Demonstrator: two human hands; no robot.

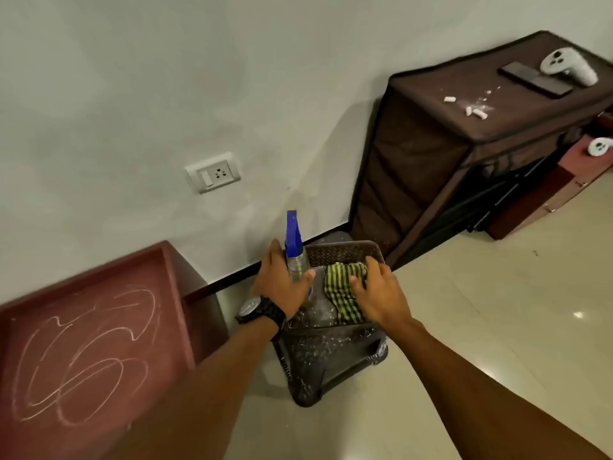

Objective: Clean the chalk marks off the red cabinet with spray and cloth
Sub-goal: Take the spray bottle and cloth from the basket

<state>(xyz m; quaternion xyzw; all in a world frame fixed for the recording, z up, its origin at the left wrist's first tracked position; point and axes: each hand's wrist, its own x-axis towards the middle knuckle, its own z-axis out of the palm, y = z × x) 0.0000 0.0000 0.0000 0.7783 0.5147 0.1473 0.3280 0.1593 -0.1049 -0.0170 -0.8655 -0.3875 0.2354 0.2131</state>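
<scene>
Wall [166,94], pale and plain, fills the upper half of the head view and meets a light tiled floor [497,327]. Every place below is given relative to the dark plastic basket [331,366] standing on that floor at the foot of the wall.

Right of the basket and farther back stands a tall brown fabric storage unit [414,167]; on its top lie broken chalk pieces [474,111], a dark phone [535,78] and a white game controller [569,66].

Left of the basket sits the red cabinet [86,343], its top covered in looping white chalk marks [89,353]. None look wiped, so the cleaning itself appears not yet begun.

Above and left of the basket, a wall socket [213,172] is set in the wall.

Both arms reach down into the basket. The left hand [282,283], with a black wristwatch [260,310], has fingers wrapped around a clear spray bottle [297,260] with a blue trigger head, standing upright at the basket's left side. The right hand [381,293] rests on a green-and-black striped cloth [345,287] lying in the basket, fingers curled onto it in what looks like a forming grasp.

Judged from this, the person is only gathering supplies; spraying and wiping all remain.
</scene>
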